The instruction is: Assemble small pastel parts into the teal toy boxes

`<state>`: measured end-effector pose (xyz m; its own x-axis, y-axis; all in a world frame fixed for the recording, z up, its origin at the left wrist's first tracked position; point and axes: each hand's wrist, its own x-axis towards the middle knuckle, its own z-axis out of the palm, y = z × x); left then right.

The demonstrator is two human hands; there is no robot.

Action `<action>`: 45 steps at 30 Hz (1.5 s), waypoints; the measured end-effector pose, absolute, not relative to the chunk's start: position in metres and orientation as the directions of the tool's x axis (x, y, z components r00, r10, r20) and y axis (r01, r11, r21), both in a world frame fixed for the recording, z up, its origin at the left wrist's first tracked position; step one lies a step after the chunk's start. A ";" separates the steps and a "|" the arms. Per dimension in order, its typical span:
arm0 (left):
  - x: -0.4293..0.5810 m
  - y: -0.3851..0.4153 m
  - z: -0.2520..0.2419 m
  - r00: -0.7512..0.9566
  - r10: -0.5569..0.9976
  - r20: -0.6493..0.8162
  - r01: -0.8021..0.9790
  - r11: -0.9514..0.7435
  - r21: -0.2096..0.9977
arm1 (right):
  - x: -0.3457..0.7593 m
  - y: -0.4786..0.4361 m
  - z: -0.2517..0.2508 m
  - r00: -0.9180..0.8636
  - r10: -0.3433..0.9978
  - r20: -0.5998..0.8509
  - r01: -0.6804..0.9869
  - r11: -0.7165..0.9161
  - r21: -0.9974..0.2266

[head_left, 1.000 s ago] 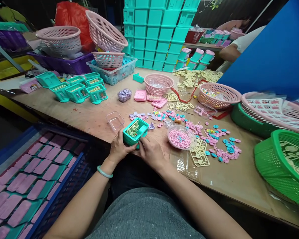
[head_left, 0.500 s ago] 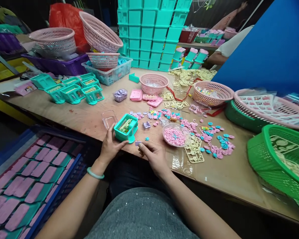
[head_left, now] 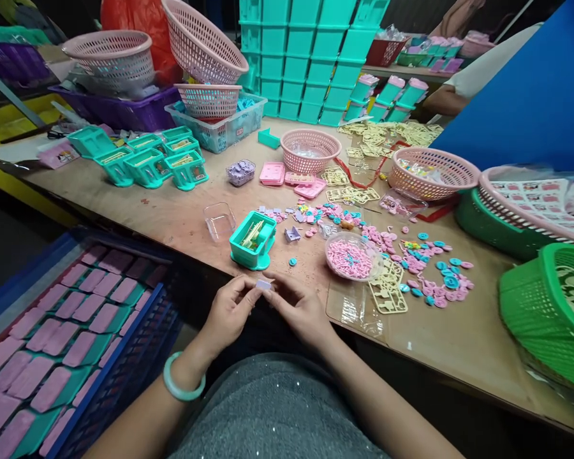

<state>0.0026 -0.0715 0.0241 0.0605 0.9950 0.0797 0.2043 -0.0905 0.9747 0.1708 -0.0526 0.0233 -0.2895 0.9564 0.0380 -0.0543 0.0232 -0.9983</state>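
Observation:
Just off the table's front edge, my left hand (head_left: 234, 310) and my right hand (head_left: 299, 306) meet, both pinching a small flat lilac plastic piece (head_left: 264, 284). A pale green bangle (head_left: 184, 377) circles my left wrist. Beyond my fingers stands a teal plastic box (head_left: 253, 240) on a rounded base, with cream pieces inside. To its right lie a teal round piece (head_left: 293, 261) and a lilac angular part (head_left: 292, 234). A clear shallow tray (head_left: 219, 222) sits to its left.
Right of my hands is a clear bowl of small pink pieces (head_left: 349, 256). Pink and blue bits spread behind it. A green basket (head_left: 545, 319) stands far right, filled teal boxes (head_left: 148, 167) back left, stacked teal boxes (head_left: 310, 64) behind. A blue crate (head_left: 124, 376) is lower left.
My left hand has let go of the teal box and come to the lilac piece in my right hand. The view has shifted slightly, and the box stays on the table.

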 end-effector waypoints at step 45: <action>-0.006 -0.006 0.020 -0.212 0.977 -0.034 -0.087 0.016 0.996 | 0.148 -0.001 0.012 0.027 0.968 0.249 -0.012 0.249 -0.968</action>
<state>-0.0059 -0.0061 0.0198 -0.2121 0.9767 -0.0341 -0.0871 0.0158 0.9961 0.1484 -0.0008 0.0117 0.0269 0.9682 0.2486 -0.0122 0.2490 -0.9684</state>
